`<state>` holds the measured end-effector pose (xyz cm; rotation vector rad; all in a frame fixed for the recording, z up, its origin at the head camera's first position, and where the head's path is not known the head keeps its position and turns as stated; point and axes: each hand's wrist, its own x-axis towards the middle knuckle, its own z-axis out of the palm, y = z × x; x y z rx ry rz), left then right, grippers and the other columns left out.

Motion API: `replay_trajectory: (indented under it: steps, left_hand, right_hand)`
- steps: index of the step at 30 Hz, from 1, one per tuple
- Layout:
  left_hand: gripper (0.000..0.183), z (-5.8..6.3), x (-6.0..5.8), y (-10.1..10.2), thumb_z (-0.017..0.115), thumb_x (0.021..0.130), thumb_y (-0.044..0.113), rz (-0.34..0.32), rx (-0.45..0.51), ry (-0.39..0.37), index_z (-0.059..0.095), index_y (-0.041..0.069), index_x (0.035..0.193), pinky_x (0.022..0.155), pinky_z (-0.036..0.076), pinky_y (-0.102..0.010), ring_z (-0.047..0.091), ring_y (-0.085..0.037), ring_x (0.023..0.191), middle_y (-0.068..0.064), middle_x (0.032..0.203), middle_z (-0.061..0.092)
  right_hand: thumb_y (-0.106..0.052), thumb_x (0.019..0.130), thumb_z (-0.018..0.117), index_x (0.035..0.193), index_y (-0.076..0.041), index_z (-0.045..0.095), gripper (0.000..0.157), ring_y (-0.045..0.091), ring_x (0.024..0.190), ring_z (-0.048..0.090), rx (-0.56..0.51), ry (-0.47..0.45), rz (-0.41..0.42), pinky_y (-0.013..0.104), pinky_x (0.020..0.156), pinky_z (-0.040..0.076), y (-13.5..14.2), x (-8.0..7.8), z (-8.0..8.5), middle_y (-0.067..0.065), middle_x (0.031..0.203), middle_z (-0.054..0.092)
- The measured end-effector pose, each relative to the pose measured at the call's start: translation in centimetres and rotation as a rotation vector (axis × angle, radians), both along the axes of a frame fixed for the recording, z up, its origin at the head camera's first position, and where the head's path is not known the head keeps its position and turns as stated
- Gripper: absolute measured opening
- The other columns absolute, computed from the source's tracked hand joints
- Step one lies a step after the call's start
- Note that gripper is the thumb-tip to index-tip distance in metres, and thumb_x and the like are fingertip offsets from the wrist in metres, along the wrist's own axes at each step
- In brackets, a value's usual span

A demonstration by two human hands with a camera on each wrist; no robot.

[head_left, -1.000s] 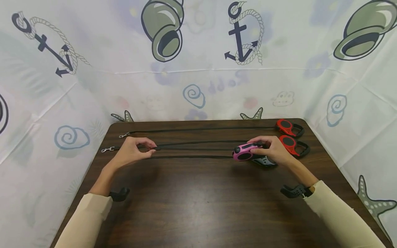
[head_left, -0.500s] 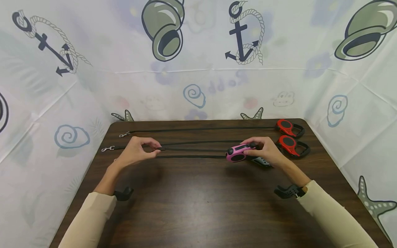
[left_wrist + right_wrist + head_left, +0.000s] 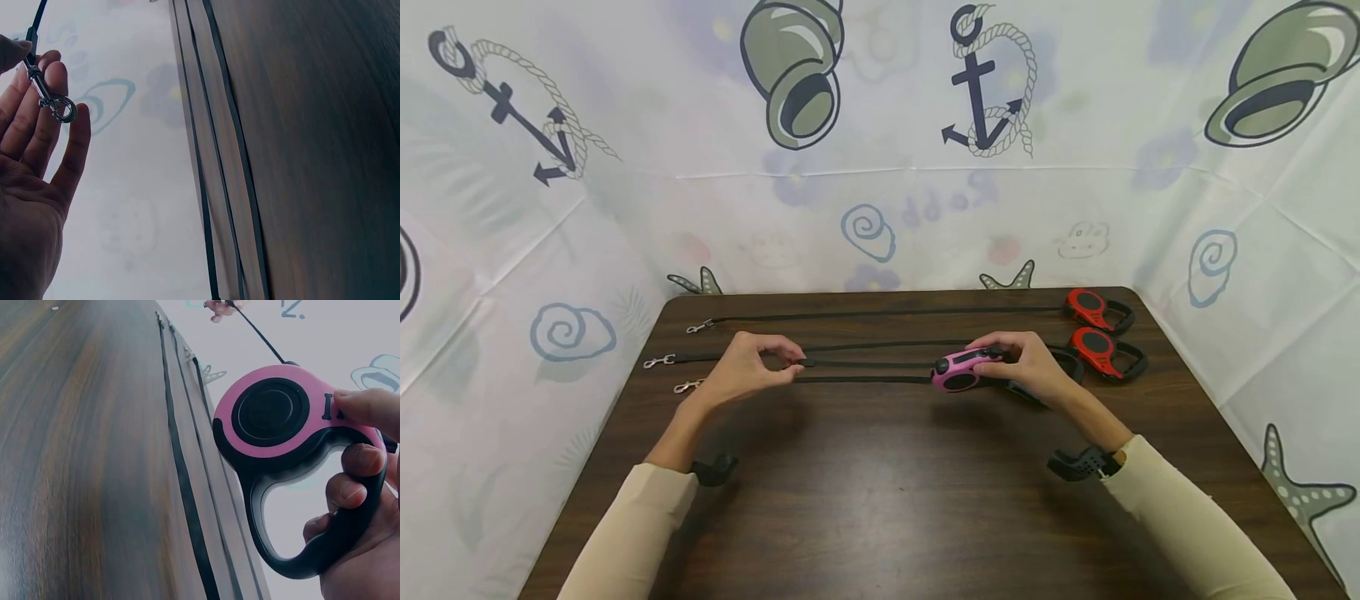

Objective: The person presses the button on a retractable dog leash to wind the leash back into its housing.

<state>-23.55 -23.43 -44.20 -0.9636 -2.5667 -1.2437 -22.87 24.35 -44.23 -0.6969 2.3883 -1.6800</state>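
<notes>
A pink and black retractable dog leash (image 3: 951,364) is held above the table by my right hand (image 3: 1026,362). In the right wrist view its black looped handle (image 3: 250,500) has fingers curled through it, and the thumb rests on the pink casing (image 3: 272,444). My left hand (image 3: 748,367) pinches the end of this leash's black strap (image 3: 31,47). A metal snap hook (image 3: 59,106) hangs from that strap in front of the extended fingers. Between both hands the strap (image 3: 868,363) runs nearly straight.
Two red retractable leashes, one at the back (image 3: 1086,302) and one before it (image 3: 1097,340), lie at the right. A grey one (image 3: 1026,393) is partly hidden behind my right hand. Their straps stretch left to metal hooks (image 3: 658,361) on the dark wooden table (image 3: 880,500).
My hands have drawn closer together, the left moving right and the right moving left with the pink leash. The strap span between them is shorter. A hook on the table at left is now uncovered.
</notes>
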Motion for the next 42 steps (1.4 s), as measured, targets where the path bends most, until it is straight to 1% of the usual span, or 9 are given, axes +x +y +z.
replay_trajectory:
  steps: [5,11,17,22,24,28,32,35,42]
  left_hand:
    - [0.017,0.0,-0.1,1.1,0.085,0.086,0.001,-0.016,0.007,-0.001,0.081,0.014,0.097,0.075,0.058,-0.033,0.07,-0.009,0.077,0.006,0.086,0.077]
    - [0.014,-0.4,-0.2,2.2,0.085,0.087,0.005,-0.033,0.025,-0.01,0.08,0.012,0.097,0.073,0.056,-0.025,0.07,-0.009,0.077,0.005,0.085,0.077]
    - [0.013,-0.6,-0.3,3.1,0.084,0.087,0.004,-0.052,0.031,-0.011,0.08,0.012,0.096,0.072,0.06,-0.037,0.071,-0.009,0.075,0.006,0.084,0.077]
    - [0.015,-0.2,-0.4,4.3,0.084,0.086,0.003,-0.074,0.049,-0.012,0.08,0.012,0.096,0.073,0.058,-0.027,0.071,-0.01,0.075,0.005,0.084,0.077]
    - [0.015,-0.1,-0.4,4.7,0.084,0.086,0.002,-0.082,0.054,-0.015,0.08,0.011,0.096,0.072,0.058,-0.027,0.071,-0.01,0.075,0.005,0.084,0.077]
    - [0.013,-0.2,-0.3,5.3,0.084,0.086,0.004,-0.089,0.056,-0.027,0.08,0.011,0.096,0.069,0.06,-0.039,0.071,-0.01,0.074,0.005,0.083,0.077]
    - [0.014,-0.4,-0.4,6.0,0.084,0.086,0.002,-0.099,0.071,-0.032,0.08,0.011,0.095,0.07,0.06,-0.037,0.071,-0.01,0.074,0.004,0.083,0.077]
    - [0.015,-0.5,-0.4,6.6,0.084,0.085,0.0,-0.108,0.08,-0.034,0.079,0.01,0.095,0.07,0.06,-0.03,0.071,-0.011,0.074,0.003,0.084,0.077]
    - [0.012,-0.5,-0.4,7.6,0.084,0.086,0.002,-0.123,0.097,-0.046,0.079,0.008,0.096,0.072,0.061,-0.054,0.071,-0.011,0.075,0.002,0.086,0.077]
  right_hand:
    - [-0.012,0.093,0.081,0.125,-0.007,0.076,0.032,0.022,0.085,0.065,0.002,-0.003,0.007,0.028,0.072,0.054,-0.6,0.0,-0.2,0.013,0.112,0.075]
    - [-0.013,0.093,0.082,0.124,-0.009,0.076,0.032,0.024,0.089,0.066,-0.018,-0.027,0.0,0.03,0.074,0.055,-1.5,0.1,-0.4,0.012,0.112,0.075]
    - [-0.007,0.094,0.08,0.124,-0.003,0.075,0.031,0.021,0.085,0.067,-0.067,-0.026,0.039,0.037,0.074,0.059,-2.3,0.0,-0.7,0.014,0.107,0.075]
    - [-0.005,0.094,0.078,0.124,-0.002,0.075,0.03,0.019,0.082,0.066,-0.08,0.007,0.048,0.035,0.071,0.059,-2.8,-0.1,-0.8,0.015,0.107,0.075]
    - [-0.006,0.094,0.078,0.124,-0.003,0.075,0.03,0.019,0.082,0.065,-0.078,0.001,0.046,0.035,0.071,0.058,-3.0,-0.1,-0.7,0.016,0.107,0.075]
    - [-0.01,0.095,0.078,0.125,-0.006,0.075,0.03,0.021,0.083,0.064,-0.054,-0.011,0.039,0.038,0.071,0.056,-3.6,0.1,-0.5,0.016,0.108,0.075]
    - [-0.012,0.095,0.078,0.125,-0.007,0.075,0.03,0.023,0.084,0.062,-0.042,-0.001,0.029,0.032,0.071,0.054,-4.0,0.1,-0.5,0.015,0.109,0.075]
    - [-0.013,0.095,0.078,0.124,-0.007,0.076,0.03,0.023,0.084,0.063,-0.049,0.011,0.03,0.027,0.07,0.053,-4.4,0.0,-0.6,0.014,0.108,0.075]
    - [-0.01,0.095,0.077,0.124,-0.006,0.075,0.029,0.023,0.085,0.065,-0.071,0.021,0.05,0.029,0.072,0.055,-5.2,0.0,-0.6,0.015,0.108,0.076]
